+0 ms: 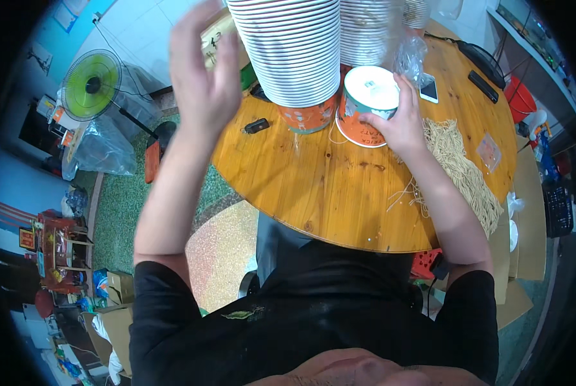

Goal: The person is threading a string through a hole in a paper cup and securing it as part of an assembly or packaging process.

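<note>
My left hand is raised, smeared a little by motion, just left of a tall stack of nested paper buckets. Its thumb and fingers are apart, with nothing seen in them. The stack rises past the top of the picture, mostly white rims above an orange printed bottom. My right hand grips an orange and green paper bucket by its right side, thumb in front. This bucket stands upside down on the table, white base up and wide rim down. A thin cord curves at its left edge.
On the round wooden table are a bundle of beige cords, more stacked buckets, clear plastic wrap, a phone, a small black object and a dark remote-shaped object. A green fan stands at left.
</note>
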The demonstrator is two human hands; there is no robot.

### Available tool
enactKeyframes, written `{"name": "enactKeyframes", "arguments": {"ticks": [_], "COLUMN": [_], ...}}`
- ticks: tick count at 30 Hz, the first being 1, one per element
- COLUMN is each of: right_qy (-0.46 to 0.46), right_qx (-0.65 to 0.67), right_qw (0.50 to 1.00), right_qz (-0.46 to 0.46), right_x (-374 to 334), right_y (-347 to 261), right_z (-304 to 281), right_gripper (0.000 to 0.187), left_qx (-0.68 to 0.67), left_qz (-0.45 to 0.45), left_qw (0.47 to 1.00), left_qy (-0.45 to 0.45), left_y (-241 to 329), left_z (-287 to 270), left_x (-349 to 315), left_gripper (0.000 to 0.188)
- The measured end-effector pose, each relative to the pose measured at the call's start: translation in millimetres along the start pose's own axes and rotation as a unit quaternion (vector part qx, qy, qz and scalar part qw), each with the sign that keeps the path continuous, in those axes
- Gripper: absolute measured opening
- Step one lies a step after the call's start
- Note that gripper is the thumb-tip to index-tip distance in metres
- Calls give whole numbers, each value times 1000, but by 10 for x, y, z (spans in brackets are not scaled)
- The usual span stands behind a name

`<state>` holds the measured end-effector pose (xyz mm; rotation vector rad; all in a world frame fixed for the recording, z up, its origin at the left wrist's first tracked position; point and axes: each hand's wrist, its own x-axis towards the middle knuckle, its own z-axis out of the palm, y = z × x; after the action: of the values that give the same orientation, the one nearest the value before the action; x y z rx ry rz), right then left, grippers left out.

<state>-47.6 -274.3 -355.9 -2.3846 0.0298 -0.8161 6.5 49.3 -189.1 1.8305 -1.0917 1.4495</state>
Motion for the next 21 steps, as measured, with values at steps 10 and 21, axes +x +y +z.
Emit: {"name": "enactKeyframes", "arguments": {"ticks": [10,21], "right_qy": [110,11], "right_qx": [156,154], "right_qw": [962,987], "right_qz": [-197,-44], "right_x": [7,453], "right_y": [-741,-1300], "right_z": [-88,428], "right_gripper": [133,151], "left_qx": [68,19], "left_qz": [-160,-244], "left_qw": [945,921], "left_qy": [-276,-304], "left_y": [-47,93], "left_z": [-7,-158], "left_x": [1388,1719], "left_gripper": [36,24]}}
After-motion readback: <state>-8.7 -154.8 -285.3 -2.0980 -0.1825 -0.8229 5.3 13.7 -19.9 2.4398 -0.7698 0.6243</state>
